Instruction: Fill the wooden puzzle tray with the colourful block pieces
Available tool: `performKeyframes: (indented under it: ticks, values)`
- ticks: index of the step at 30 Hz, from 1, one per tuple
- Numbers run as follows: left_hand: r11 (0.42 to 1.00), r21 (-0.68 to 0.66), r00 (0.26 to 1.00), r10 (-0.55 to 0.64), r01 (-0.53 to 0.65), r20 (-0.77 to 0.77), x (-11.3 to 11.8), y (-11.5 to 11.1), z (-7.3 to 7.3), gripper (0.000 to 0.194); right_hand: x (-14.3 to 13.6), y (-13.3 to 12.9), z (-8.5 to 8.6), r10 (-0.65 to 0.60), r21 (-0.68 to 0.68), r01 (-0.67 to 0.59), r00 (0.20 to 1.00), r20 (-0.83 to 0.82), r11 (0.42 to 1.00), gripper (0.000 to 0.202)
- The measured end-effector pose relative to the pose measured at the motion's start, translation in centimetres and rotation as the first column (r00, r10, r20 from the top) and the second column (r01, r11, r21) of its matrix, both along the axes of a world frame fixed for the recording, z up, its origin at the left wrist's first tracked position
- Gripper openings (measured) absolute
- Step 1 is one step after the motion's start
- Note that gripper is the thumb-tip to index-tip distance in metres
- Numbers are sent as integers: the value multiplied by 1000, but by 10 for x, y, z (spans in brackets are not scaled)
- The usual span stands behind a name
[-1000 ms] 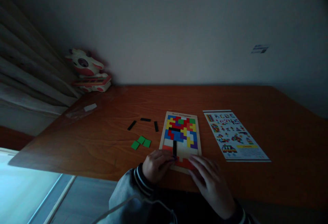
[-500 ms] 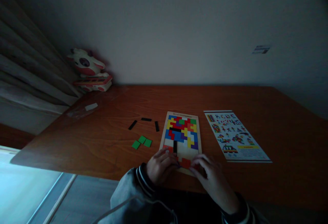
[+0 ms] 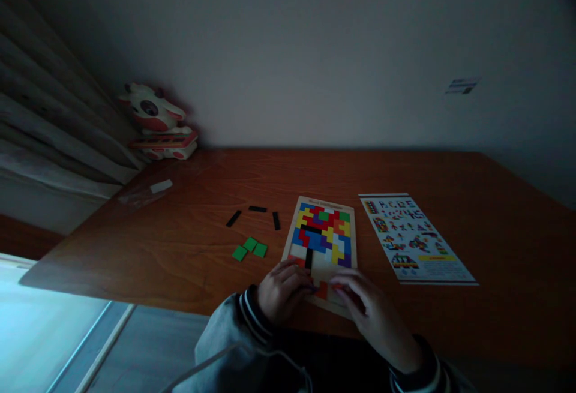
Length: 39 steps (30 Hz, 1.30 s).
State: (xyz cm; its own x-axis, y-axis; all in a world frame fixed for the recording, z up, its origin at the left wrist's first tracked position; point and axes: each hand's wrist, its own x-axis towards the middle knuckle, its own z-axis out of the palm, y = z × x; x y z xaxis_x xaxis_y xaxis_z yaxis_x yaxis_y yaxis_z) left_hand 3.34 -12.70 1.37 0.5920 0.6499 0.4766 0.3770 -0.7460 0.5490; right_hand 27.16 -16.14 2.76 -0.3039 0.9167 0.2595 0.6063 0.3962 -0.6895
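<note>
Puzzle board (image 3: 322, 238) lies near the table's (image 3: 180, 249) near edge, now skewed slightly clockwise versus a second ago. My left hand (image 3: 282, 290) rests curled on its near left corner; my right hand (image 3: 369, 312) has drawn in, fingertips on an orange piece (image 3: 322, 290), though I cannot tell if it pinches.

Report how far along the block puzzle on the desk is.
Done: the far part of the puzzle board is packed with coloured blocks. In hand: left hand and right hand work red pieces at its near end, where pale gaps show. Left: three black bars and three green squares lie loose on the desk.
</note>
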Motion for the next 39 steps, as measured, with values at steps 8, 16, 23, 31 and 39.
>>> performKeyframes:
  ticks: [8, 16, 23, 31, 39]
  values:
    - [999, -37, 999, 26, -25, 29, -1, 0, -3, 12, 2, -17, -16, 18, 213, -100, 934, 358, 972, 70]
    - [1000, -18, 1000, 24, -24, -8, -1, 0, 1, 12, 21, -18, -15, -47, 235, -33, 944, 327, 971, 57]
    - [999, 53, 1000, 5, -6, 30, 8, -3, -4, 16, 24, -18, -33, -128, 231, 90, 979, 156, 969, 37]
    - [867, 100, 872, 488, -489, 37, -23, 11, 6, 14, 24, -11, -32, -250, 231, 230, 966, 62, 945, 23]
    - [687, 230, 697, 716, -690, -46, -58, 22, -9, 19, 24, -11, -33, -254, 229, 243, 967, 19, 943, 23]
